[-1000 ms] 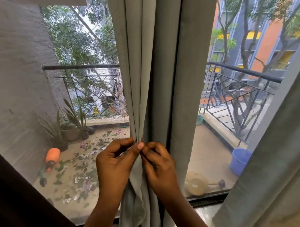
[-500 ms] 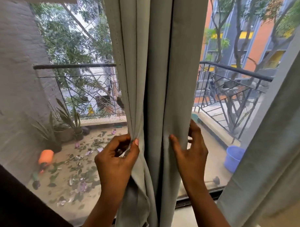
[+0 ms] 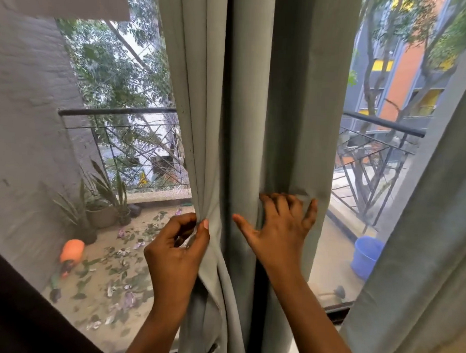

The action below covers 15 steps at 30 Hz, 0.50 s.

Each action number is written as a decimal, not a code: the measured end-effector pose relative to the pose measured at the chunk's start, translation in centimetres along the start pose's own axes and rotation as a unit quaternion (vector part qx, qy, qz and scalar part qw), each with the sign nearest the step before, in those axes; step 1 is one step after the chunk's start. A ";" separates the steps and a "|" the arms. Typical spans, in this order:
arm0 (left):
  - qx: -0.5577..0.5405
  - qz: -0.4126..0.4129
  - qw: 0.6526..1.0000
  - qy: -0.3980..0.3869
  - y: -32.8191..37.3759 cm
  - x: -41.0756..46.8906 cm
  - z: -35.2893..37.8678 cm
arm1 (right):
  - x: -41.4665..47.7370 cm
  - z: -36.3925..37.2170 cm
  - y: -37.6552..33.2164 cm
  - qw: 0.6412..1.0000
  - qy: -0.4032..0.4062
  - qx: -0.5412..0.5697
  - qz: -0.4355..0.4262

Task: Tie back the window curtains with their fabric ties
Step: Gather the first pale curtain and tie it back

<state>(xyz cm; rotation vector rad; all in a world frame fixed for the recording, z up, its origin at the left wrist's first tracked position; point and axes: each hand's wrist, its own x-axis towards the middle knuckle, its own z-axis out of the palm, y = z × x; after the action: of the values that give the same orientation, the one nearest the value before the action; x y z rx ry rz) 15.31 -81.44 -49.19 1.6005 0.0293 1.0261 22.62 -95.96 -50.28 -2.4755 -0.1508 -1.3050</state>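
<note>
The grey-green curtain point(image 3: 244, 124), matte and heavy-woven, hangs at mid-window in long vertical pleats. A second curtain point(image 3: 422, 235) of the same cloth slants down the right edge. Behind the glass runs a thin black metal railing point(image 3: 118, 111). The right hand point(image 3: 280, 230) lies spread and flat on a broad fold, puckering it. The left hand point(image 3: 176, 251) pinches the stitched left hem into a tight bunch.

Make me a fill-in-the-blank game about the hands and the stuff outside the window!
1. The left hand pinches a fold of the grey ____.
2. The right hand presses the same cloth with its ____ spread.
3. The bucket out on the balcony is ____.

Missing words: curtain; fingers; blue.
</note>
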 end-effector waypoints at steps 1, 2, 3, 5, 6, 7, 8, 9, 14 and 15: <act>0.001 0.000 1.000 0.000 0.0 0.1 0.1 | 0.2 0.4 -0.2 1.000 -0.010 0.008 0.008; 0.003 0.002 1.000 0.000 0.0 0.2 0.1 | 0.4 0.6 -0.2 1.000 -0.012 0.025 0.012; 0.006 0.004 1.000 -0.001 0.0 0.2 0.2 | 0.4 0.8 0.1 0.999 -0.004 0.043 0.010; 0.007 0.009 1.000 0.005 0.1 0.3 0.1 | -0.3 0.8 0.7 0.995 0.027 0.099 0.006; 0.005 0.009 1.000 0.007 0.1 0.3 0.0 | -1.0 0.5 0.8 0.988 0.038 0.147 0.017; 0.001 0.006 1.000 0.006 0.0 0.2 0.0 | -2.0 0.1 0.8 0.977 0.044 0.206 0.034; -0.001 0.003 1.000 0.003 0.0 0.1 0.0 | -3.0 -0.4 0.6 0.963 0.048 0.262 0.046; -0.001 -0.001 1.000 -0.001 0.0 0.0 0.1 | -4.0 -1.0 0.3 0.951 0.054 0.302 0.048; -0.022 -0.027 0.999 -0.036 0.7 -1.6 1.0 | -6.2 -3.0 -1.6 0.936 0.056 0.347 -0.003; -0.025 -0.026 0.998 -0.046 0.9 -1.9 1.1 | -6.3 -3.2 -1.9 0.932 0.053 0.358 -0.009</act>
<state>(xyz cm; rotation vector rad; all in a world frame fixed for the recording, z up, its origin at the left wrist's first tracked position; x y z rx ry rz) 14.37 -83.65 -49.48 1.5923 -0.0163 0.9048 16.02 -94.92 -53.29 -1.7809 -0.5226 -1.1204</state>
